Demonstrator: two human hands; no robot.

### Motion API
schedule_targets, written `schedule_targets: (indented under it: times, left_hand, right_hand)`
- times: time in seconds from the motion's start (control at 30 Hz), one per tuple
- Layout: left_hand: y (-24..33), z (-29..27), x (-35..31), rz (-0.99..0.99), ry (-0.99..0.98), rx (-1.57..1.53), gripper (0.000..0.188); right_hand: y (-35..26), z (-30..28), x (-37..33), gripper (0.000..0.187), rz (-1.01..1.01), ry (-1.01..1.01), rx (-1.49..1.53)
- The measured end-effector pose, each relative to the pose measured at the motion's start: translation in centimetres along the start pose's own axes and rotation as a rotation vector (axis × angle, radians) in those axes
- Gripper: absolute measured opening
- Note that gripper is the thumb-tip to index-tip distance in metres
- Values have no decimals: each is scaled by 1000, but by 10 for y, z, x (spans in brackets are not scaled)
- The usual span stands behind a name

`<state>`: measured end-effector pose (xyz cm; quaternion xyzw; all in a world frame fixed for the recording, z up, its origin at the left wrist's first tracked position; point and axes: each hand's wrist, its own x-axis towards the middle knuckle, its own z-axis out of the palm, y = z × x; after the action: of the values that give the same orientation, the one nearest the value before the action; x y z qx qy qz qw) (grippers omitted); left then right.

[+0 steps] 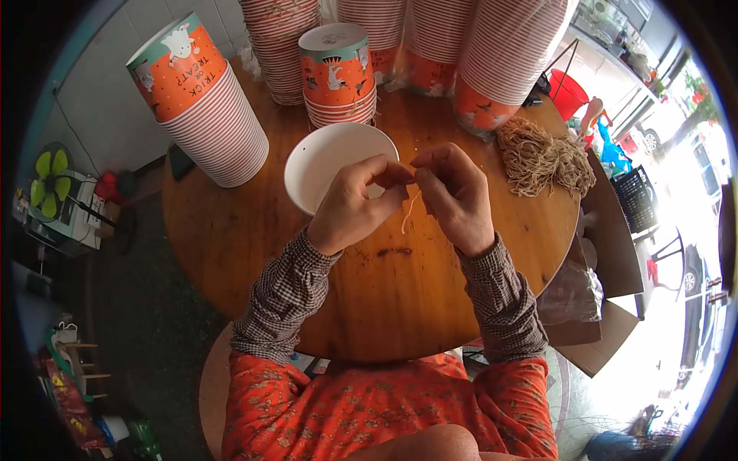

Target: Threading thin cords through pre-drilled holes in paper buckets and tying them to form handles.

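Observation:
My left hand (355, 198) and my right hand (459, 198) meet at the fingertips above the round wooden table (369, 307). Both are pinched around a short piece of pale string (407, 220), whose loose end dangles between them; the part inside the fingers is hidden. Just behind my left hand, a paper bucket (309, 170) shows its plain white inside, its mouth tilted toward me. A tangled bundle of tan strings (542, 157) lies at the table's right edge, beyond my right hand.
A leaning stack of paper buckets (219, 127) stands at the left. Behind the white bucket is a short upturned stack (338, 73), with several tall stacks (511, 58) along the back. An opened cardboard box (603, 334) sits right of the table; a green-bladed fan (50, 180) stands far left.

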<state>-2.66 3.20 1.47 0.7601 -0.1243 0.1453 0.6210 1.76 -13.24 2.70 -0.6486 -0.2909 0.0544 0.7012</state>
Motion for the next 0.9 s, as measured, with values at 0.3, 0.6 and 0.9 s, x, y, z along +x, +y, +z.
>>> schedule_targets:
  times: [0.3, 0.6, 0.9]
  left_hand:
    - [-15, -15, 5, 126, -12, 204, 9]
    - [-20, -22, 7, 30, -47, 377, 9]
    - [-27, -24, 4, -31, -152, 537, 7]
  right_hand:
    - [-3, 2, 1, 15, -81, -54, -258]
    - [-18, -13, 14, 17, -52, -12, -177]
    - [-47, -28, 26, 20, -71, 5, -31]
